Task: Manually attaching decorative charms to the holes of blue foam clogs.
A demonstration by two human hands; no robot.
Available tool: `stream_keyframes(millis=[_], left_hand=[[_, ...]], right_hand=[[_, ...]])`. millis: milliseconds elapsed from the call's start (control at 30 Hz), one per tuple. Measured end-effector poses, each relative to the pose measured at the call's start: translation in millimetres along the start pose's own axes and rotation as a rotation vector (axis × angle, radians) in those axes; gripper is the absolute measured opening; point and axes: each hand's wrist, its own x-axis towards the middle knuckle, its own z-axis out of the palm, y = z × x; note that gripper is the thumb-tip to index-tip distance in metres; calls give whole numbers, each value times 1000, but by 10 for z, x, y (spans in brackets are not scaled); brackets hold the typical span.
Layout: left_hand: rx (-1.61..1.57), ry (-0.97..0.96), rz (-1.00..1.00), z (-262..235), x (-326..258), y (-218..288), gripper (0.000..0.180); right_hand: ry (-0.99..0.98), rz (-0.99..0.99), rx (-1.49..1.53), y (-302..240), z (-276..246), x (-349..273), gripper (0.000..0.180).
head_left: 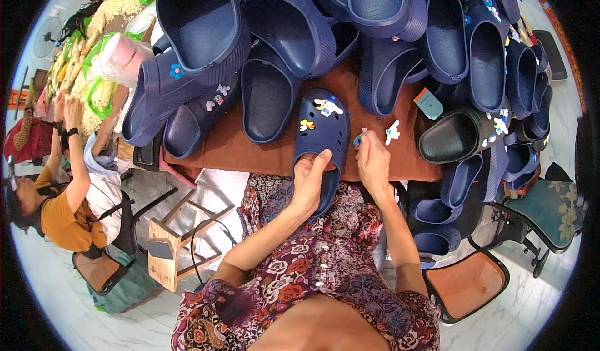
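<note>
My left hand (309, 181) is closed around a navy blue clog (320, 137) at the near edge of the table, fingers inside the foot opening and thumb on the outside. A white cartoon shoe charm (329, 106) and a small yellow one (307, 125) sit on the clog's perforated top. Just right of the clog, my right hand (374, 162) pinches a small blue shoe charm (358, 140), partly hidden by the fingertips. A loose white charm (392, 132) lies on the brown tabletop (262, 158) beyond that hand.
Many navy clogs (284, 32) are heaped at the back and right. A black clog (445, 143) and a teal tag (429, 103) lie to the right. Chairs (469, 283) stand below on both sides. At far left, another person (69, 210) sits near corn cobs (62, 76).
</note>
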Motion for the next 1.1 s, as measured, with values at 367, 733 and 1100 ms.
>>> stream_keyframes(millis=[367, 733, 1100], left_hand=[[-711, -14, -167, 113, 26, 234, 59], [-461, -84, 0, 111, -267, 262, 47], [-415, -98, -92, 20, -305, 154, 40]], right_hand=[[14, -3, -432, 2, -186, 131, 14], [-206, 71, 114, -741, -247, 101, 35], [-220, -137, -189, -903, -200, 107, 40]])
